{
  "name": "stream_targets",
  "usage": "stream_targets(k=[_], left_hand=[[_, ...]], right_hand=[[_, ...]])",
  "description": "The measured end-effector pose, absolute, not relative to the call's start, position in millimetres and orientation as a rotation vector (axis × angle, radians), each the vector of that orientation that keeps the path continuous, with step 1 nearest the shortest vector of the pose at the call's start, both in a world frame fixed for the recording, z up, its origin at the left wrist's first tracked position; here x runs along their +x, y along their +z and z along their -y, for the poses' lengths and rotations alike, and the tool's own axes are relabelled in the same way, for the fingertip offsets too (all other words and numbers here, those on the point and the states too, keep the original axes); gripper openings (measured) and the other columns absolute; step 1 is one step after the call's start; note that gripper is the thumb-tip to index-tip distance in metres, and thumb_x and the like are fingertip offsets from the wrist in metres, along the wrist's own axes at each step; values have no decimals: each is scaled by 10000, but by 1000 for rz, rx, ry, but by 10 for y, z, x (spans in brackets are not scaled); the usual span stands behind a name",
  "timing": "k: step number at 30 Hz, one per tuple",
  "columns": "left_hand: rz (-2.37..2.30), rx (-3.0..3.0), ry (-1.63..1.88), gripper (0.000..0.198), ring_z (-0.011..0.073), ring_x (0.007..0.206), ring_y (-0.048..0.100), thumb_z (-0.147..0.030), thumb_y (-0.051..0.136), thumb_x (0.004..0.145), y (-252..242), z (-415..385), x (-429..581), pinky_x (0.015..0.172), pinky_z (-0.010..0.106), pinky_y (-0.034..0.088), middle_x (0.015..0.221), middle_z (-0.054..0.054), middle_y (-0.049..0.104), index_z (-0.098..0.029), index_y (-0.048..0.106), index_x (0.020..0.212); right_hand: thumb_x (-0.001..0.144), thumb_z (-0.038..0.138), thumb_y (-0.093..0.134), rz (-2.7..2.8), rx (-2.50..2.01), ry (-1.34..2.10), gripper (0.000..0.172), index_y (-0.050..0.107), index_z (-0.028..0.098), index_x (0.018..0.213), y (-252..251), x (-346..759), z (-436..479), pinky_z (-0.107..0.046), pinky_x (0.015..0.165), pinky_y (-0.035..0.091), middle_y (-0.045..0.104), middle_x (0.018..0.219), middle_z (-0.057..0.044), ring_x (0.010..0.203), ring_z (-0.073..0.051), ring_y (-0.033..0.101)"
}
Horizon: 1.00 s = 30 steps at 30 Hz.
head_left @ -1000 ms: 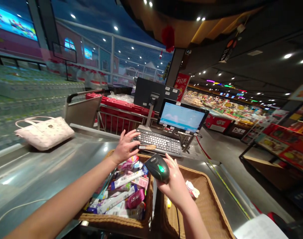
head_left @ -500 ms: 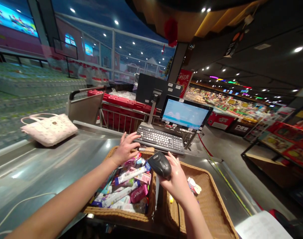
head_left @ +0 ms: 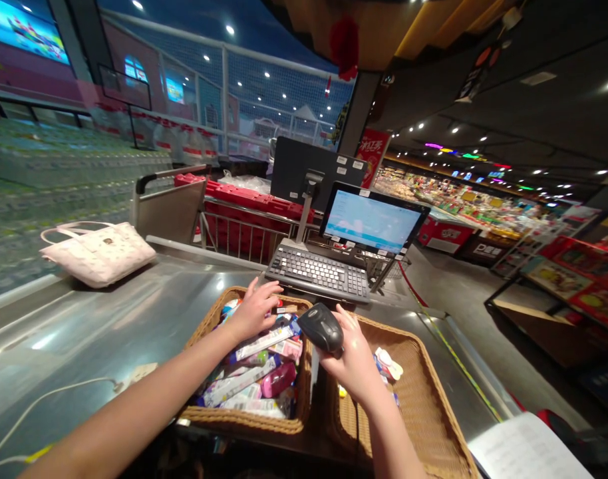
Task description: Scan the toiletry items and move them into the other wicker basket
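A black handheld barcode scanner (head_left: 321, 327) is gripped in my right hand (head_left: 351, 356), its head pointing left above the gap between two wicker baskets. My left hand (head_left: 257, 309) is over the far part of the left basket (head_left: 254, 420), fingers stretched out and apart, with nothing seen in it. That basket is full of small packaged goods, among them long white-and-blue boxes (head_left: 269, 342) and a pink packet (head_left: 279, 380). Under my right forearm, the right basket (head_left: 428, 412) has a few small items (head_left: 388, 364) in it. My forearms hide parts of both baskets.
Behind the baskets are a black keyboard (head_left: 318, 271) and a lit monitor (head_left: 374, 218). A pale handbag (head_left: 102, 253) lies on the metal counter (head_left: 149, 303) at left. A white cable (head_left: 49, 399) runs along the left side, and papers (head_left: 528, 446) lie at the lower right.
My left hand has drawn back from the keyboard's edge to above the left basket. The scanner stays in my right hand, nearly still. The view has shifted slightly.
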<state>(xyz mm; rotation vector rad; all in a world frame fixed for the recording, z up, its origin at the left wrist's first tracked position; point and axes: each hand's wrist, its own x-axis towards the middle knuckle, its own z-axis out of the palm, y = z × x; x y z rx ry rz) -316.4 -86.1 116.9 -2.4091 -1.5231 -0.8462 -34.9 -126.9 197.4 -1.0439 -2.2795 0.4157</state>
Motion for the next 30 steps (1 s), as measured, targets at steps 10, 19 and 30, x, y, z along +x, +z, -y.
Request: stream_targets(k=[10,19,30], left_hand=[[1652,-2436,-701,225,304,1262,483,-290,657,753,1053,853,-2953,1159,621,40,1239,124,626,-187,656,954],[1675,-2484,-864,323,295,1249,492,-449,563,875,1363,719,-2578,1138,642,83,1164,74,665,-188,626,695],[1244,-2852,-719,197,301,1352,390,-387,606,856,1244,328,-1251,1140,611,165,1330,102,575,-200,665,879]], right_hand=[[696,156,602,2266,-1082,410,390,651,254,1070,1943,-195,1230,-584,1146,272,622,1240,-53,1364,-331,407],[739,205,611,2139,-1203,352,453,594,243,1190,1921,286,1275,-568,1130,320,602,1278,-70,1389,-325,374],[792,317,599,1909,-1530,122,464,554,193,1237,1882,1322,1308,-594,1137,271,568,1334,-128,1394,-337,362]])
